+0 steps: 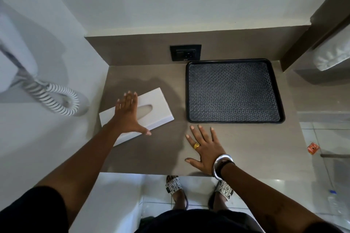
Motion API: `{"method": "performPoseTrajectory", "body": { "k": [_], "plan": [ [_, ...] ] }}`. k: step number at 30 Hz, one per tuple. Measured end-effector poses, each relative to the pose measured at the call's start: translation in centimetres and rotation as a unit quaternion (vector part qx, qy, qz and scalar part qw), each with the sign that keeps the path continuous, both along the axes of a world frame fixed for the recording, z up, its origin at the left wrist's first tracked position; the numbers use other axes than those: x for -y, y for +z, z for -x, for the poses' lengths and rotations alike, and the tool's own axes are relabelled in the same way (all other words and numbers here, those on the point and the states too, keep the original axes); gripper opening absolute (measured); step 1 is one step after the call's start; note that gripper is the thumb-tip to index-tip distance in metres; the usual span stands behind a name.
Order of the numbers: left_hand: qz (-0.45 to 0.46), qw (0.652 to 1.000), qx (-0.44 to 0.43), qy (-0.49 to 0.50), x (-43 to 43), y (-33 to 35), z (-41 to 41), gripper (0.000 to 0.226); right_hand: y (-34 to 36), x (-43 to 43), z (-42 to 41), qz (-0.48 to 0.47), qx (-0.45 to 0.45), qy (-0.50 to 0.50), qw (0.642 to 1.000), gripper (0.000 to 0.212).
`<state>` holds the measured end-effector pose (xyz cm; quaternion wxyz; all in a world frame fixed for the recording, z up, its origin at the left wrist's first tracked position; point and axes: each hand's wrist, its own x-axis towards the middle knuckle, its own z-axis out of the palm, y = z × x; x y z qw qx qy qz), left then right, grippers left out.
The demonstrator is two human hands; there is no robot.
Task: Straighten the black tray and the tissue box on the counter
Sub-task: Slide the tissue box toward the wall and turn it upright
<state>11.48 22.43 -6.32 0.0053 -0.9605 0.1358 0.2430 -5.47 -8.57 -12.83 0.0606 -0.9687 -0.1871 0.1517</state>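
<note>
Looking straight down at a grey-brown desk (155,153) tucked in a corner between white walls. The black tray (234,91) sits on the right half, pushed back toward the wall, its edges running pretty much square with the desk, just below a dark wall socket (185,52). The white tissue box (151,108) is on the left side, well apart from the tray, and it's clearly crooked, lying at a diagonal with its near-left end at the desk's left edge.

Left hand (126,113) is laid flat on top of the tissue box, grip spread wide, fingers fanned across the lid next to the oval slot and the thumb hooked out over the box's near long side. Not pinching anything, just palm down on it.

Right hand (204,149) rests flat on bare desk just in front of the tray's near-left corner, fingers splayed, fingertips close to the tray but not touching it. There's a gold ring (196,146) on it and silver bangles (220,165) at the wrist.

A coiled white cord (55,98) hangs on the left wall.
</note>
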Motion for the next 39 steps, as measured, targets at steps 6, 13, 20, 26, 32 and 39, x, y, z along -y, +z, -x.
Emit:
{"method": "performPoseTrajectory", "body": {
  "k": [6,13,20,26,32,39],
  "plan": [
    [-0.020,0.999,-0.020,-0.021,-0.6,-0.3,-1.0,0.164,0.1,-0.2,-0.1,0.014,0.002,0.003,1.000,0.087],
    [0.011,0.999,0.036,-0.024,-0.9,0.0,-0.6,0.151,-0.1,-0.1,-0.1,0.014,-0.004,-0.002,1.000,0.085],
    [0.066,0.974,0.083,0.200,-1.7,0.6,-2.9,0.145,-0.6,-0.1,-0.1,0.008,0.003,-0.007,1.000,0.082],
    [0.072,0.926,0.101,0.356,-1.9,1.1,-7.3,0.143,-0.7,0.0,-0.2,0.001,0.002,-0.012,1.000,0.078],
    [0.046,0.915,0.115,0.383,-2.2,-0.1,-8.3,0.141,-0.3,0.0,-0.1,-0.007,0.005,-0.015,1.000,0.076],
    [0.115,0.935,0.238,0.235,-1.6,-1.0,-4.4,0.105,-0.1,0.0,-0.3,-0.003,0.000,-0.014,1.000,0.077]
  ]
}}
